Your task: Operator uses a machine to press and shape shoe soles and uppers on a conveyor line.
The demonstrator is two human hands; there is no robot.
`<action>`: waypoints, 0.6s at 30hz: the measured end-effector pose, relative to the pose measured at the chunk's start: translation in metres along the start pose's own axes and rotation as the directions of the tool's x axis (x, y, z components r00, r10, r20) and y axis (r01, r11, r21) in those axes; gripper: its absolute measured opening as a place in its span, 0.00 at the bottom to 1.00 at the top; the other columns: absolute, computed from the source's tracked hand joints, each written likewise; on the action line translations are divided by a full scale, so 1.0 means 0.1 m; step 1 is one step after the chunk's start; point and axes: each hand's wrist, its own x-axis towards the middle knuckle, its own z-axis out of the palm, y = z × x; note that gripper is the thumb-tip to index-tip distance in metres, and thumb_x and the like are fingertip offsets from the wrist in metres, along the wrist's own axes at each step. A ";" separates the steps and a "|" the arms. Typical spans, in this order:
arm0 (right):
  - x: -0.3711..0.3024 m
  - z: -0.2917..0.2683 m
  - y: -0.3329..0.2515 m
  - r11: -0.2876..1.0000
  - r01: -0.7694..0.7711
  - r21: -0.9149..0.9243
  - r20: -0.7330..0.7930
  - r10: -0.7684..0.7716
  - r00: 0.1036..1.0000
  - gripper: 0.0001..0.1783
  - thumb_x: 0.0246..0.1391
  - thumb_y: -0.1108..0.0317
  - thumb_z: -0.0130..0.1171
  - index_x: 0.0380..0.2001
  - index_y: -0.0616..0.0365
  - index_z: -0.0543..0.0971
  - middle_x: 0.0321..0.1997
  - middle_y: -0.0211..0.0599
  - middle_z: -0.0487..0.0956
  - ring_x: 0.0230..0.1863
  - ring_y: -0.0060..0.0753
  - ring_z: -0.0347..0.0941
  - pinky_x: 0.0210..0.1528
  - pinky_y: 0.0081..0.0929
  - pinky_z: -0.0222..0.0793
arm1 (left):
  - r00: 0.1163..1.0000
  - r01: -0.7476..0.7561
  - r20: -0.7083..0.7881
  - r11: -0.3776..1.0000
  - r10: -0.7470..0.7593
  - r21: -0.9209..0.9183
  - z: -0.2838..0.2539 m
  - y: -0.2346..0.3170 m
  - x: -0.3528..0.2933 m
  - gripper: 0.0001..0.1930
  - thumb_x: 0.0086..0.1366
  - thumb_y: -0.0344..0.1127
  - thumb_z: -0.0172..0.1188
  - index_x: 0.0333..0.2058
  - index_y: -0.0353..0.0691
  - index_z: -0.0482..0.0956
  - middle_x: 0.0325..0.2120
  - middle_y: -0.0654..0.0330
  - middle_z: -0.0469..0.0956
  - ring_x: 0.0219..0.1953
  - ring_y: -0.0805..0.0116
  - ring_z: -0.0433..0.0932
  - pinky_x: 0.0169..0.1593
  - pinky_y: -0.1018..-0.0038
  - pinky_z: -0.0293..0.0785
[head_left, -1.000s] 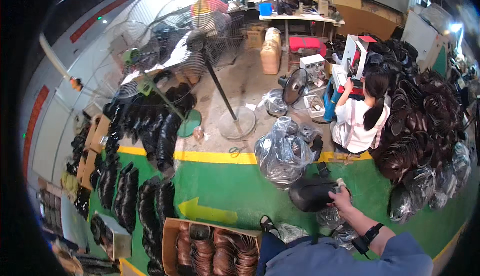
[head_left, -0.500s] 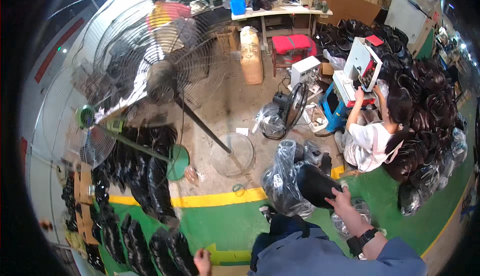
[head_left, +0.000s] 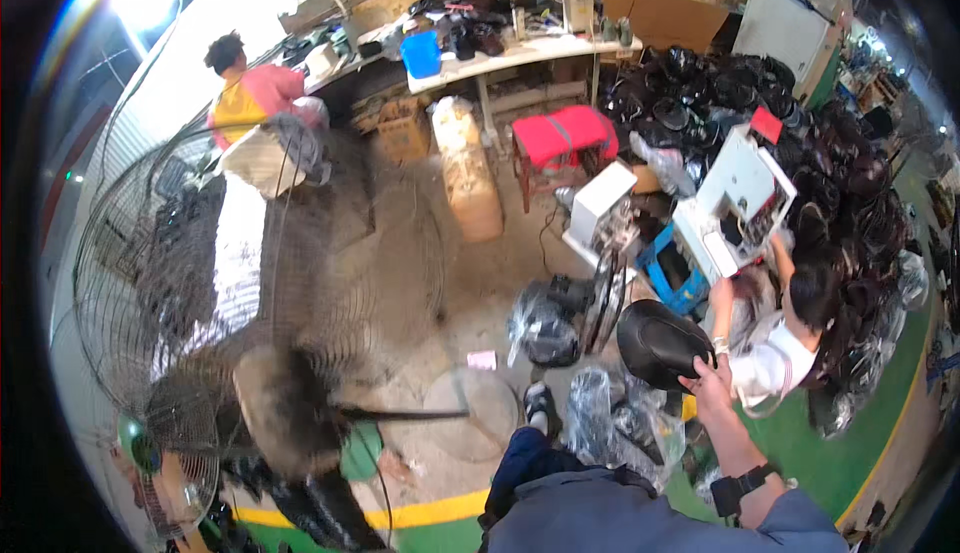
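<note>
My right hand [head_left: 708, 385] is closed on the near edge of a black seat cover [head_left: 662, 343], a rounded, leather-like piece. The cover hangs in front of me, its far end toward the machines, and hides part of the floor there. A dark band is on my right wrist. My left hand is out of view. Below the cover lie clear plastic bags [head_left: 620, 428] with dark contents. Just beyond my hand sits a person in white [head_left: 775, 358], whose hands are at a white machine [head_left: 735, 203] on a blue stool [head_left: 672, 268].
A large caged fan [head_left: 285, 408] fills the left. Another black fan [head_left: 605, 303] stands ahead beside a bagged bundle [head_left: 545, 328]. Farther off are a red-covered stool [head_left: 565, 138], a tan container [head_left: 468, 178] and a sewing table [head_left: 540, 61]. Black pieces [head_left: 850, 183] are heaped right.
My view has moved forward, toward the machines and the seated person. My right hand carries the seat cover along with me. My left hand has left the view. One foot now shows ahead.
</note>
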 end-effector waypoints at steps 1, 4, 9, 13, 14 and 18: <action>0.18 0.17 -0.08 1.000 0.002 0.030 -0.024 -0.002 1.000 0.29 0.62 0.73 0.59 0.63 0.47 0.61 0.54 0.37 0.74 0.48 0.35 0.75 0.38 0.36 0.80 | 1.000 -0.002 0.005 1.000 0.003 -0.007 0.05 0.16 0.21 0.21 0.66 0.43 0.65 0.53 0.38 0.78 0.29 0.61 0.78 0.29 0.76 0.73 0.32 0.75 0.73; 0.66 0.66 -0.29 0.996 0.022 0.089 -0.044 -0.018 0.999 0.33 0.61 0.71 0.60 0.66 0.47 0.59 0.54 0.36 0.73 0.50 0.35 0.75 0.39 0.38 0.79 | 1.000 0.000 -0.004 1.000 0.000 -0.018 0.12 0.59 0.70 0.22 0.66 0.43 0.65 0.54 0.38 0.78 0.29 0.61 0.78 0.29 0.76 0.73 0.33 0.75 0.73; 1.30 1.84 -0.95 0.989 0.139 0.040 0.020 -0.140 0.990 0.23 0.62 0.73 0.59 0.57 0.51 0.64 0.50 0.39 0.74 0.46 0.35 0.76 0.37 0.34 0.81 | 0.998 -0.003 -0.064 0.999 0.001 -0.037 -0.01 1.07 1.55 0.23 0.66 0.43 0.65 0.55 0.39 0.76 0.29 0.61 0.79 0.30 0.76 0.74 0.34 0.76 0.74; 1.97 3.23 -1.45 0.969 0.245 -0.007 0.185 -0.240 0.953 0.22 0.60 0.78 0.56 0.55 0.52 0.64 0.51 0.40 0.76 0.47 0.35 0.77 0.37 0.31 0.81 | 0.991 0.018 -0.133 0.993 -0.034 -0.120 0.28 1.21 2.04 0.24 0.66 0.43 0.65 0.57 0.39 0.75 0.30 0.61 0.79 0.31 0.77 0.74 0.35 0.76 0.74; 2.21 3.55 -1.59 0.971 0.237 0.004 0.218 -0.232 0.948 0.23 0.59 0.80 0.56 0.56 0.52 0.64 0.51 0.40 0.76 0.47 0.34 0.77 0.37 0.30 0.82 | 0.991 0.008 -0.129 0.989 -0.027 -0.145 0.44 1.28 2.31 0.24 0.66 0.43 0.65 0.57 0.39 0.75 0.30 0.61 0.79 0.31 0.77 0.74 0.35 0.76 0.74; 2.94 5.12 -1.78 0.946 0.324 0.020 0.430 -0.301 0.851 0.43 0.59 0.81 0.55 0.72 0.42 0.52 0.52 0.40 0.74 0.44 0.29 0.75 0.37 0.29 0.81 | 0.979 0.201 0.004 0.964 -0.204 -0.177 0.68 2.14 2.62 0.42 0.66 0.54 0.64 0.71 0.50 0.54 0.51 0.48 0.81 0.46 0.59 0.81 0.48 0.62 0.78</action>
